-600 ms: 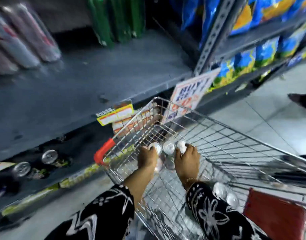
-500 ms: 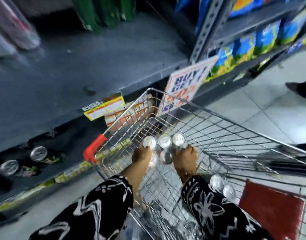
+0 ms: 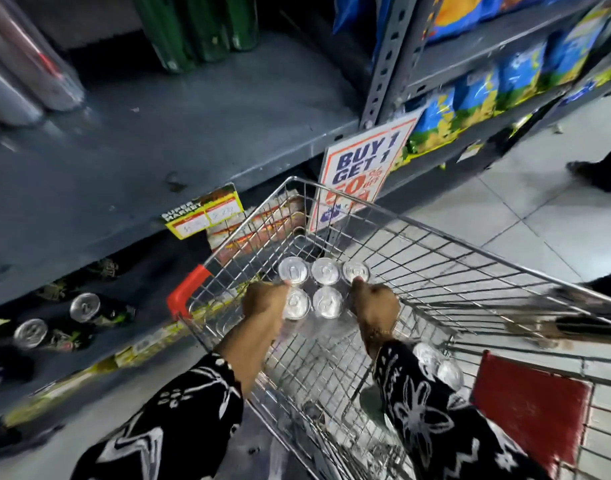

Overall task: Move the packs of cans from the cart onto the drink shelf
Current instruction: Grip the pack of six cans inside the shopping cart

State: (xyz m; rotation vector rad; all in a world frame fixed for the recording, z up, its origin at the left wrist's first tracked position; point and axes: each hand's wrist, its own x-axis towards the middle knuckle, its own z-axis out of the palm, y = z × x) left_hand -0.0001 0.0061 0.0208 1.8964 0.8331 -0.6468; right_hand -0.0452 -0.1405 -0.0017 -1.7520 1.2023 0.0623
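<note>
1. Head view: pack of cans (image 3: 312, 289) sits inside cart (image 3: 446, 268), below its wire rim; left hand (image 3: 264, 299) and right hand (image 3: 375, 304) clamp its two sides.
2. Drink shelf (image 3: 193, 133), far left: wide bare deck, front edge just past the cart rim. Green bottles (image 3: 200, 26) far back, promo sign (image 3: 361, 171) at the right post.
3. Versus 0.5 s ago: pack slightly higher, same two-hand grip.

Five can tops (image 3: 326, 285) in the held pack; two hands (image 3: 375, 303); one cart (image 3: 470, 271)
</note>
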